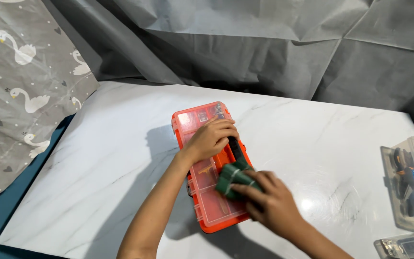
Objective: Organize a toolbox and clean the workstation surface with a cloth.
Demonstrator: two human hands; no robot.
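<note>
An orange toolbox [210, 192] with a clear compartment lid lies flat near the middle of a white marble-patterned table [120, 158], its long side running away from the person. Small parts show dimly through the lid, too blurred to tell apart. A black handle [236, 147] runs along the box's right edge.

The left hand [212, 139] rests palm down on the upper half of the lid, fingers [226, 130] slightly spread and curled, pressing on the box and pinching nothing. The right hand [269, 204] sits at the lower right part of the box, its fingers [247, 188] pressed together around a folded green cloth [233, 178], which touches the lid just below the handle.

At the right edge of the table, well apart from the toolbox, stands a clear plastic case [410, 187] with dark tools inside and a blue latch. A second, smaller clear case [406, 247] lies at the lower right corner, partly cut off by the view.

Grey fabric [264, 43] hangs crumpled behind the table. On the left, a grey cloth printed with white swans [20, 81] drapes down beside the table, and a dark teal surface [5, 211] shows below it.
</note>
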